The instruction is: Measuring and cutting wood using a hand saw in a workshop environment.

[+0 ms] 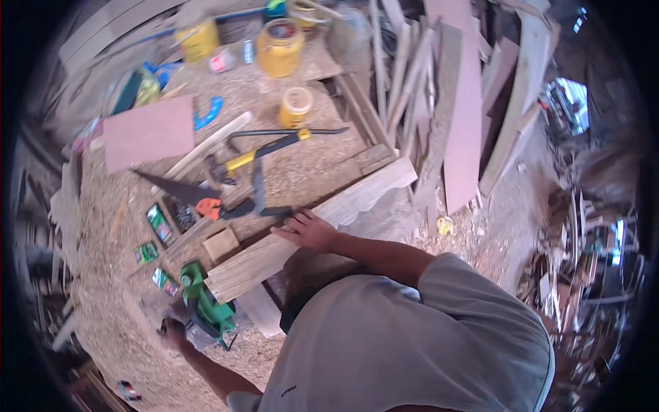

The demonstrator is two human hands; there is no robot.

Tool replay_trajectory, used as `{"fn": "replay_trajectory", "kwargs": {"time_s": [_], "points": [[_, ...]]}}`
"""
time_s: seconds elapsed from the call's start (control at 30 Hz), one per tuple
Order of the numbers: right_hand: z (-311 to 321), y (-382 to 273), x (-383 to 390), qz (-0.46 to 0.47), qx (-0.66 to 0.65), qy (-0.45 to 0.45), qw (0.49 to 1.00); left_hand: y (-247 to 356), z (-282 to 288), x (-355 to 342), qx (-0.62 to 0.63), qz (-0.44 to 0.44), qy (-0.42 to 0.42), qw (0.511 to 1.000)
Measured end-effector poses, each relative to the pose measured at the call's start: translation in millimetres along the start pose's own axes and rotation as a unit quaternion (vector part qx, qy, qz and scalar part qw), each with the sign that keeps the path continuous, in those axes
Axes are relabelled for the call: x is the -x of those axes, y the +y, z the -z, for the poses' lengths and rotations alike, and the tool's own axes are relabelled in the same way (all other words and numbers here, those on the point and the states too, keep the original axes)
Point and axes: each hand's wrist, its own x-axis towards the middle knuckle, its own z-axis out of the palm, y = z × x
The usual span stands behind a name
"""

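My right hand lies on a long pale wooden beam, its fingers stretched over the far edge. Just beyond those fingertips is the black end of a tool on the bench. Down at the left, my left hand is closed, with something small and dark at its fingers that I cannot make out. A green power tool with black parts stands between that hand and the beam's near end. Behind the beam lie a handsaw with an orange handle and a yellow and black tool.
Wood shavings cover the bench. Yellow tubs, a smaller yellow tub, a pink sheet and a blue curved piece sit farther back. Several boards lean at the right. A small wooden block lies beside the beam.
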Motion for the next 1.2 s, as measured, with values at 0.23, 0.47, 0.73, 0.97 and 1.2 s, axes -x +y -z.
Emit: {"fn": "replay_trajectory", "kwargs": {"time_s": [0.23, 0.47, 0.73, 0.97, 1.2], "points": [[4.9, 71.3, 82.5, -0.048, 0.026, 0.027, 0.998, 170.1, -13.4, 165.1, 0.314, -0.035, -0.072, 0.946], [24.3, 39.0, 91.6, -0.134, -0.243, 0.033, 0.96, 245.4, -196.2, 336.4, 0.146, 0.017, -0.358, 0.922], [81.3, 83.5, 187.1, -0.219, -0.813, -0.021, 0.539, 246.4, -376.7, 509.2, -0.11, -0.24, -0.555, 0.789], [66.1, 188.9, 307.4, -0.286, -0.823, 0.115, 0.478, 207.6, -422.2, 505.0, -0.353, -0.364, -0.443, 0.739], [-12.4, 413.0, 401.5, -0.572, -0.363, 0.382, 0.629, 175.4, -361.9, 399.8, -0.545, -0.375, -0.211, 0.72]]}}
